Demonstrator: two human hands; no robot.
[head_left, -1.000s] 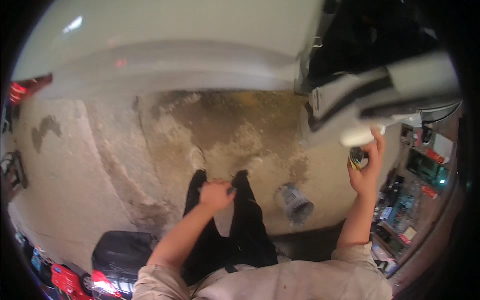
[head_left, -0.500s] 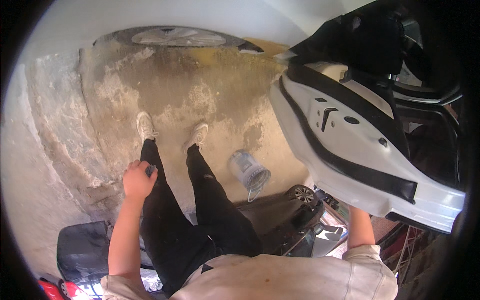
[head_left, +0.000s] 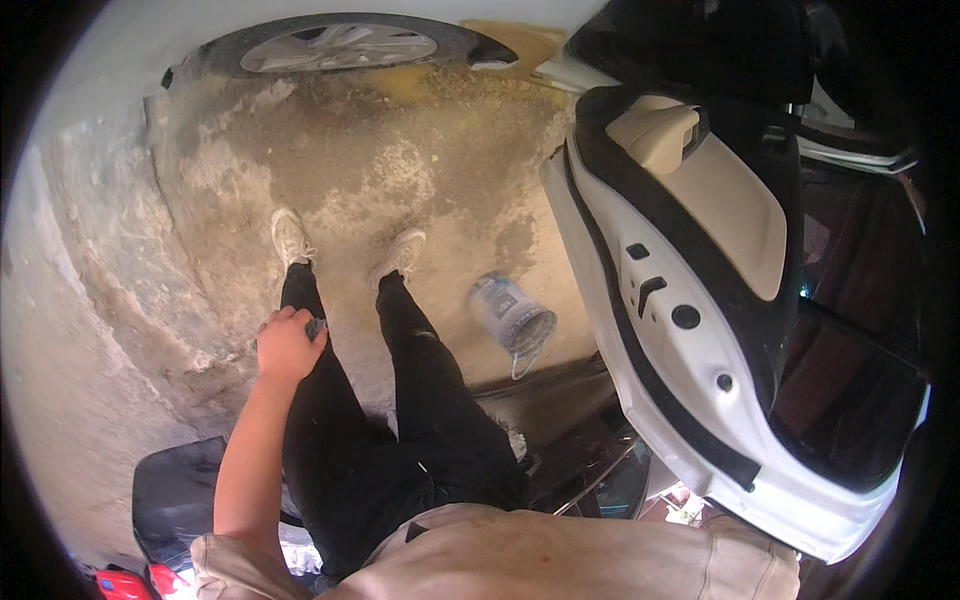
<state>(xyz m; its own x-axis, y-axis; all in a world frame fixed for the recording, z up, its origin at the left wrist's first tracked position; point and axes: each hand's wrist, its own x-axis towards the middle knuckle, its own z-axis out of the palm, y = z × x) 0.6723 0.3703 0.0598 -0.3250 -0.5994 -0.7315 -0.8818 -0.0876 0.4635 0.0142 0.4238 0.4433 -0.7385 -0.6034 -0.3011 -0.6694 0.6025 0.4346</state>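
Observation:
My left hand is closed around a small grey piece and hangs in front of my left leg. The fingers cover most of that piece, so its kind cannot be made out. To my right stands an open white car door, its edge with a black seal and latch holes facing me. The door's inner side shows a beige armrest panel with black trim. My right hand is out of sight; the right sleeve ends at the lower part of the door.
A clear plastic bucket with a handle sits on the stained concrete floor right of my feet. Ahead is a light-coloured car's wheel. A dark vehicle part and red shapes show at lower left.
The car door appears turned further, with more of its beige inner panel showing. My right forearm has gone out of sight. The left hand has shifted slightly right, still holding the grey piece.

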